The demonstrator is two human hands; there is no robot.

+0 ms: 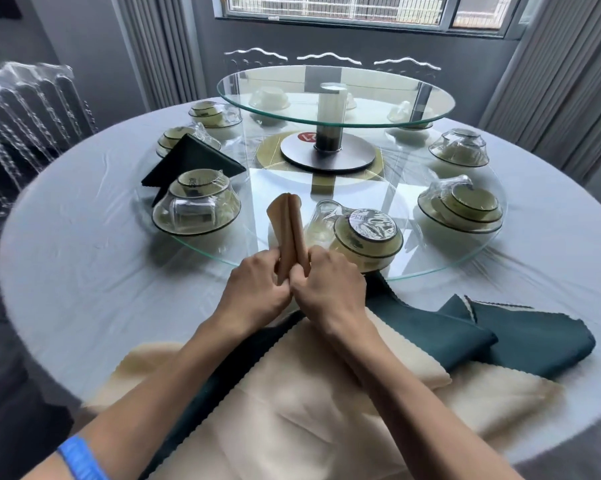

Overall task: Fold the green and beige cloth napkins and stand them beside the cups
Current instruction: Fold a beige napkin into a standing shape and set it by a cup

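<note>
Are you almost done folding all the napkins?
Not yet. One green napkin already stands folded by the cups on the left. Both hands, left hand and right hand, grip a rolled beige napkin. A pile of flat napkins still waits.

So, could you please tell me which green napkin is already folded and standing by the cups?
The green napkin on the left glass edge, standing as a triangle; the other green napkins lie flat.

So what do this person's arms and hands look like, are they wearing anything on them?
Both hands are bare: the left hand and right hand show no gloves and no rings that I can see. The forearms are bare too, with no sleeves in view. The one thing worn is a bright blue band round the left arm, near the bottom edge.
</note>
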